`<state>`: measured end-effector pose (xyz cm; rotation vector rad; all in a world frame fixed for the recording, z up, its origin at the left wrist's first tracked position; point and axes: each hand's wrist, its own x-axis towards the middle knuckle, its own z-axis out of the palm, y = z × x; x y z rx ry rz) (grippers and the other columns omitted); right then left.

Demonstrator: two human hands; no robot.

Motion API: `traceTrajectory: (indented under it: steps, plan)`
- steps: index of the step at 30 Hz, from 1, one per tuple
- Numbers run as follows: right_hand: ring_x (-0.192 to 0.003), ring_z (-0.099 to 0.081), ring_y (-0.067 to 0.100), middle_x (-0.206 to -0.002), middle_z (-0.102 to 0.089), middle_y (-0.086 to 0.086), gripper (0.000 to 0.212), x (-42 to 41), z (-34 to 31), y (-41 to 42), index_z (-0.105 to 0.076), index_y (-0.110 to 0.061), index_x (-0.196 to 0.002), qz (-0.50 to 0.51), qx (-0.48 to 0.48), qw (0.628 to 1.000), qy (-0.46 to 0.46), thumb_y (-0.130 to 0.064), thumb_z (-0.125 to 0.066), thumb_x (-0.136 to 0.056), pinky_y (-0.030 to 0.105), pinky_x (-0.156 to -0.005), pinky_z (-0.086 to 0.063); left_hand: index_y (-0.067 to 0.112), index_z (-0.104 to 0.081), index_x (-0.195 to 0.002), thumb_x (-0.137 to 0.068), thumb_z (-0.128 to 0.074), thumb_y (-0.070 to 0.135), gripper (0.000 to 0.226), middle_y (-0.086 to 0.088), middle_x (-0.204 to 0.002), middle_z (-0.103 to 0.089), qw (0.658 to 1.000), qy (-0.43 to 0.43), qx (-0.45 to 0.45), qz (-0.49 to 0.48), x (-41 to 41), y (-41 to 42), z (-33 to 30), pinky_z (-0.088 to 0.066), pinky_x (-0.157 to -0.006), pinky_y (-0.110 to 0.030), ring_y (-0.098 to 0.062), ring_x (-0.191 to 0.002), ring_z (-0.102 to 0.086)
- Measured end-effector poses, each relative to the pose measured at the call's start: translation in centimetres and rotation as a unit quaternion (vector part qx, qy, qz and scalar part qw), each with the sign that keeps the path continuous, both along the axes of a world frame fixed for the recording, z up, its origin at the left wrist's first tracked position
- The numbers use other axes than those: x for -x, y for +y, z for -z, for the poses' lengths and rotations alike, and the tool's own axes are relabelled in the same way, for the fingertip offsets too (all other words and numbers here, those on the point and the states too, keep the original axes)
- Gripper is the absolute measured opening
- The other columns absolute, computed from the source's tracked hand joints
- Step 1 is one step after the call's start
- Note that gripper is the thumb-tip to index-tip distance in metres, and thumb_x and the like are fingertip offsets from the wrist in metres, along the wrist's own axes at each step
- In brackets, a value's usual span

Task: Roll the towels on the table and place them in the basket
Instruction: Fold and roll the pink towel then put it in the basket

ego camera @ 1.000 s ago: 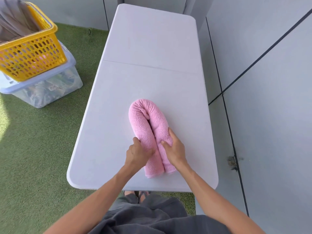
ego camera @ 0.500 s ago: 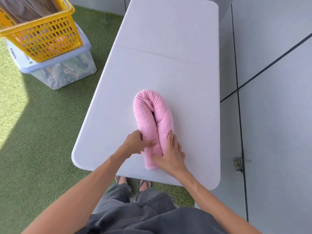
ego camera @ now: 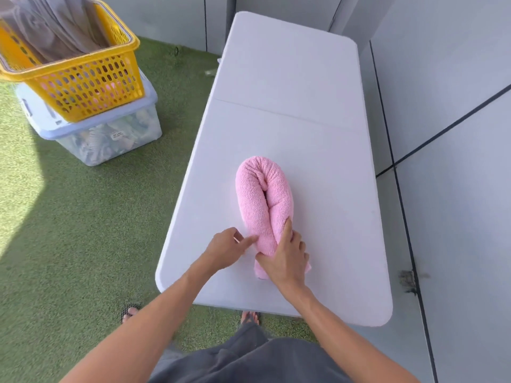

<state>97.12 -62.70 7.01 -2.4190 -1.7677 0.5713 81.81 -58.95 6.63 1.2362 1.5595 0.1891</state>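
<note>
Towel: the pink terry towel (ego camera: 264,200) is rolled into a long sausage and bent double into a hairpin, the bend pointing away from the person; it lies on the white folding table (ego camera: 279,87), near the end closest to them.
Right hand: the right hand (ego camera: 286,259) sits on top of the two loose ends, thumb and fingers wrapped over them, forefinger stretched forward along the right leg of the roll.
Left hand: the left hand (ego camera: 225,248) is just to the left of the roll, fingers loosely curled and holding nothing, one fingertip touching the towel's side.
Basket: the yellow laundry basket (ego camera: 91,78) is well off to the left of the left hand and farther away, perched on a clear lidded storage bin (ego camera: 110,134) on the green turf (ego camera: 83,217); grey cloth (ego camera: 55,26) hangs out of it.
Handling: I would call it light, soft and springy, not fragile or slippery, but likely to unroll once let go.
Where to hold: best taken around both legs at once, close to the free ends under the right hand, squeezed firmly so the layers stay wound.
</note>
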Motion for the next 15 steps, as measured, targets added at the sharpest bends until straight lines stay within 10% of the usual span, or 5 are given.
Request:
traceTrajectory:
  steps: [15]
  plan:
    - [-0.113, -0.053, 0.028, -0.123, -0.049, 0.007, 0.107, 33.8, -1.2, 10.1, -0.014, -0.033, -0.149, -0.075, -0.010, 0.988, 0.131, -0.058, -0.072, -0.062, 0.042, -0.089, -0.048, 0.020, -0.046, -0.128, -0.095, -0.052, 0.039, 0.039, -0.001, -0.124, -0.054, 0.940, 0.244, -0.229, -0.058, 37.8, 4.1, -0.7, -0.045, -0.093, -0.040, -0.022, -0.113, -0.053]
